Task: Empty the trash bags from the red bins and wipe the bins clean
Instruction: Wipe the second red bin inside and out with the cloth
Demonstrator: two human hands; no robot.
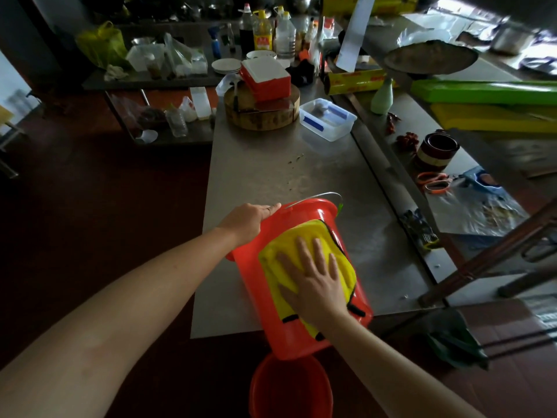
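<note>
**Step in hand: wiping the outer wall.**

1. Position. The red bin (271, 336) lies tilted on its side at the near edge of the tabletop (271, 164), mouth facing away, base overhanging that edge. Its wire handle (316, 196) hangs beyond the rim. No bag is visible on it, though the inside is out of view.

2. Hands. The left hand (250, 220) grips the rim on the bin's left side. The right hand (313, 276) lies flat, fingers spread, pressing the yellow cloth (304, 236) onto the upturned wall.

3. Procedure. Hold the palm flat so that the whole cloth bears on the plastic. Stroke lengthwise from base to rim, overlapping each pass. Use the rim grip to roll the bin and bring an unwiped strip uppermost.

4. Caution. The overhanging base can tip the bin off the near edge under pressure, so brace firmly at the rim. The curved wall is smooth and the cloth may slide.

5. A second red bin (289, 387) stands on the floor below the near edge and probably needs the same treatment.
</note>
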